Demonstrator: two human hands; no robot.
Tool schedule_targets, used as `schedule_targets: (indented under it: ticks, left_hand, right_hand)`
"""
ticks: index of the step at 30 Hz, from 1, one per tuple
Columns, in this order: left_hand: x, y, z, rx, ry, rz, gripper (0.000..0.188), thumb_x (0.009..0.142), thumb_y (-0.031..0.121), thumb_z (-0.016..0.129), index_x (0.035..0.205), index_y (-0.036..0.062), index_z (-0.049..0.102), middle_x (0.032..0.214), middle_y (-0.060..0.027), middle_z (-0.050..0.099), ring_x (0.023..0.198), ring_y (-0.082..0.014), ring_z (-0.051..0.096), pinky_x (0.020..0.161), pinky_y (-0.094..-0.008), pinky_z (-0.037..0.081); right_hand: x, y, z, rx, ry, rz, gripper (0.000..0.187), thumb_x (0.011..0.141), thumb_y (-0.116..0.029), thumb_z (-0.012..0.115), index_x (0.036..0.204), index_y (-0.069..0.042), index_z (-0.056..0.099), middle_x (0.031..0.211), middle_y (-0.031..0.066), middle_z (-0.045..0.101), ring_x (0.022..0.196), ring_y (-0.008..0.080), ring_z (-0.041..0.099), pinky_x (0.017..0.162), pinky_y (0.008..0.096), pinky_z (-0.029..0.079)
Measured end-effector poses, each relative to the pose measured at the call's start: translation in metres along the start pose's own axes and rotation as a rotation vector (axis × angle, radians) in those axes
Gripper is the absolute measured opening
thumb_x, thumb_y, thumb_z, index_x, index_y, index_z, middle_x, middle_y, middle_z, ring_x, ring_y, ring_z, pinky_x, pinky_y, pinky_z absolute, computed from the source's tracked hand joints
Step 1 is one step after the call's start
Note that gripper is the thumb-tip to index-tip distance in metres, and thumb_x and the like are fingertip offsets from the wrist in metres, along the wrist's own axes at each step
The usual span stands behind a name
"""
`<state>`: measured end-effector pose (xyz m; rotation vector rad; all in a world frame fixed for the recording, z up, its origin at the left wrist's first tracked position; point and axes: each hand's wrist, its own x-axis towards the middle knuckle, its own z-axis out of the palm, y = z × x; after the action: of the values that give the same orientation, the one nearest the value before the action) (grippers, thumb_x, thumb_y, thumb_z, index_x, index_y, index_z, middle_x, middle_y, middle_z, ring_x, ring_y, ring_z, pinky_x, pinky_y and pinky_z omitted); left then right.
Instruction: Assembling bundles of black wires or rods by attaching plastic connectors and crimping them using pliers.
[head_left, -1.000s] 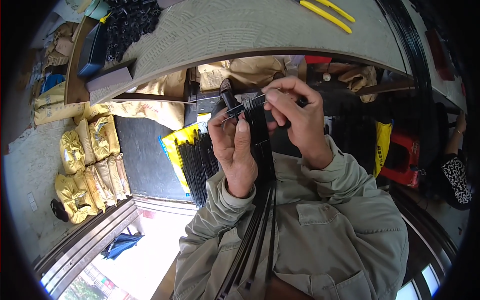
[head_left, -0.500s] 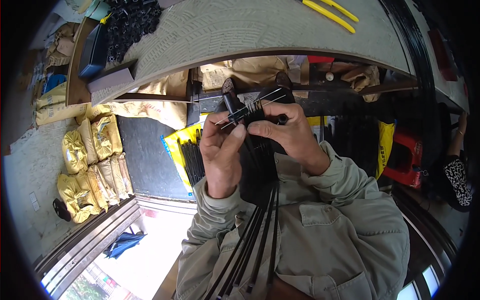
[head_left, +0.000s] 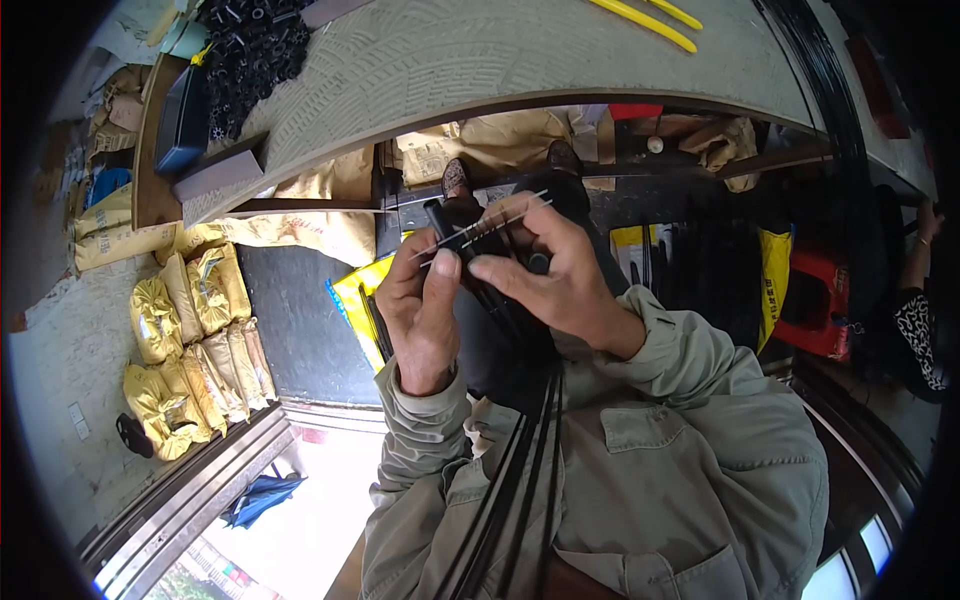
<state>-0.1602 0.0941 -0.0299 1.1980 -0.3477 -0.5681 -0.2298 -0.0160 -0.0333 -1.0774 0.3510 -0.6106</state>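
Close together over my lap, both hands are closed around one black assembly. My left hand (head_left: 420, 320) pinches the lower part of a short black tube (head_left: 436, 216) between thumb and fingers. Across it lie thin metal wires (head_left: 522, 207), slanting up to the right; my right hand (head_left: 560, 275) grips these, thumb in front and fingers behind. A round black end piece (head_left: 538, 263) shows against the right palm. From below the hands, long black rods (head_left: 512, 470) fan down over my shirt. Fingers hide where the wires meet the tube.
A grey worktable (head_left: 480, 60) ahead carries a heap of small black parts (head_left: 255, 60) and yellow-handled pliers (head_left: 645, 22). Yellow sacks (head_left: 190, 340) stand at left. Black rods lie on yellow sheeting (head_left: 775, 280) near a red stool (head_left: 815, 310). Another person's arm (head_left: 925, 250) is at far right.
Both hands have shifted slightly left, with the right hand closer to the left. The black tube and wires moved with them, and the row of thin black pieces between the hands is now mostly covered.
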Motion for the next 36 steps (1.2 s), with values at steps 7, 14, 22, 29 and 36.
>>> schedule_targets:
  ticks: [7,14,22,29,36]
  left_hand:
    - [-0.002,-0.005,0.005,-0.125,0.01,0.043,0.026,0.085,0.009,0.055,0.107,-0.0051,0.052,0.096,-0.0088,0.06,0.085,-0.0121,0.055,0.079,-0.0237,0.042]
    - [-0.005,-0.009,0.008,-0.126,0.054,0.058,0.025,0.086,0.008,0.054,0.107,-0.0051,0.052,0.095,-0.0089,0.06,0.085,-0.0125,0.055,0.079,-0.0242,0.042]
    - [-0.006,-0.022,0.008,-0.17,0.073,0.132,0.025,0.088,0.012,0.051,0.106,-0.0058,0.052,0.093,-0.0088,0.06,0.083,-0.0117,0.055,0.077,-0.0236,0.042]
    - [-0.007,-0.026,0.014,-0.025,0.071,0.205,0.027,0.09,0.016,0.05,0.105,-0.0058,0.053,0.091,-0.0075,0.06,0.081,-0.0095,0.053,0.075,-0.0221,0.041]
    - [-0.008,-0.027,0.015,-0.082,0.068,0.17,0.026,0.09,0.018,0.049,0.104,-0.0044,0.052,0.089,-0.0065,0.059,0.078,-0.0095,0.052,0.074,-0.0223,0.041]
  right_hand:
    - [0.005,-0.004,-0.019,-0.109,-0.21,0.0,0.017,0.077,-0.01,0.066,0.089,0.003,0.061,0.076,0.0034,0.061,0.071,0.0061,0.053,0.063,0.0215,0.042]
    - [0.002,-0.004,-0.019,-0.274,-0.247,-0.043,0.019,0.078,-0.011,0.066,0.09,0.003,0.06,0.075,0.0038,0.06,0.072,0.0054,0.052,0.063,0.0211,0.042]
    - [0.006,0.005,-0.018,-0.045,-0.298,0.106,0.018,0.081,-0.011,0.062,0.091,0.004,0.06,0.078,0.0033,0.06,0.074,0.004,0.05,0.065,0.0205,0.042]
    - [0.001,0.007,-0.021,-0.007,-0.323,0.156,0.016,0.082,-0.011,0.061,0.087,0.004,0.059,0.075,0.0046,0.058,0.073,0.0051,0.05,0.063,0.0217,0.042]
    - [-0.013,0.002,-0.012,-0.539,-0.114,-0.301,0.015,0.082,-0.011,0.06,0.084,0.003,0.058,0.07,0.0101,0.054,0.069,0.0071,0.05,0.058,0.0247,0.041]
